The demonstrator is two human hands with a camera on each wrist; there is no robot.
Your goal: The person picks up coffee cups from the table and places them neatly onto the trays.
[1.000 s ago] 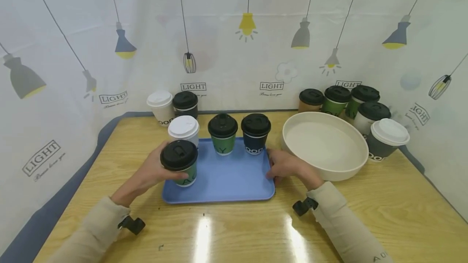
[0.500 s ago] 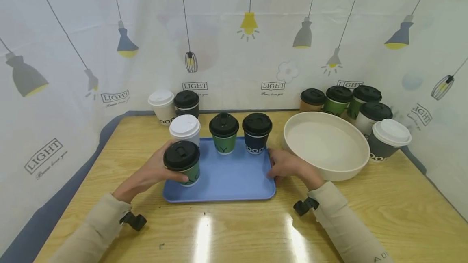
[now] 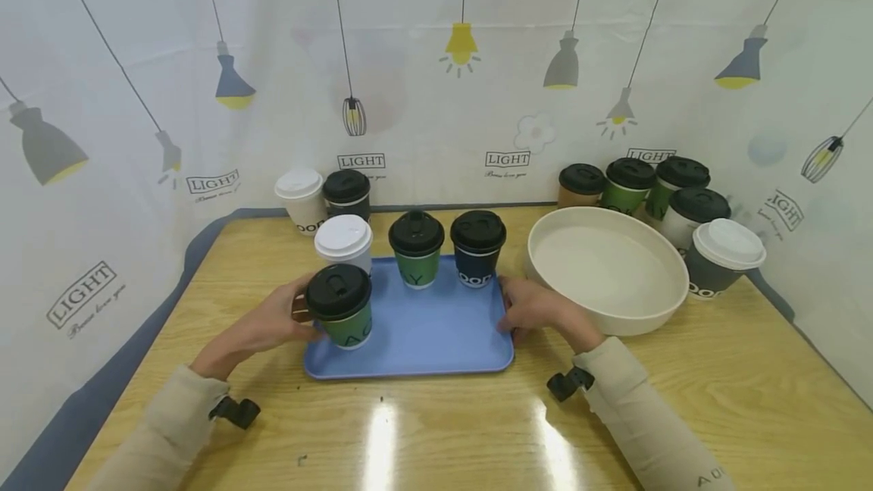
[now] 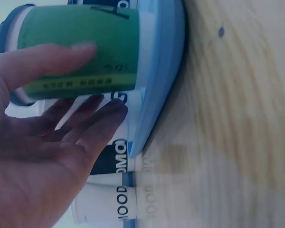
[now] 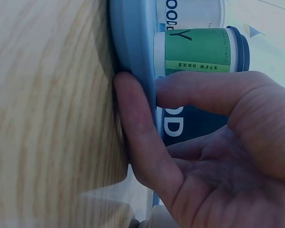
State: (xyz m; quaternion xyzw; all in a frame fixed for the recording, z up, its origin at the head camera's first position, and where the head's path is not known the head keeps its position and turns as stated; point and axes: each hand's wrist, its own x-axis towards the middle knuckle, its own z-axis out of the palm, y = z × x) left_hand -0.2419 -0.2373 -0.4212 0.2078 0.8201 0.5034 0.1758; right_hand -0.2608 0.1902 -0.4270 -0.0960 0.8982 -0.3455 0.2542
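A green paper cup with a black lid (image 3: 339, 308) stands upright on the front left of the blue tray (image 3: 423, 332). Just left of it is my left hand (image 3: 269, 318), fingers spread and relaxed. In the left wrist view the thumb overlaps the green cup (image 4: 85, 47); whether it touches is unclear. My right hand (image 3: 535, 305) pinches the tray's right rim between thumb and fingers, one finger under the edge in the right wrist view. Also on the tray are a white-lidded cup (image 3: 344, 241), another green cup (image 3: 417, 248) and a navy cup (image 3: 477, 248), both black-lidded.
A round cream bowl (image 3: 607, 271) sits right of the tray, close to the right forearm. Several lidded cups, including a grey one with a white lid (image 3: 724, 258), stand behind it. Back left are a white cup (image 3: 300, 201) and a dark cup (image 3: 346, 194).
My left hand has let go of the front green cup and drawn back left. That cup had shifted slightly right before release. The right hand keeps its grip on the tray.
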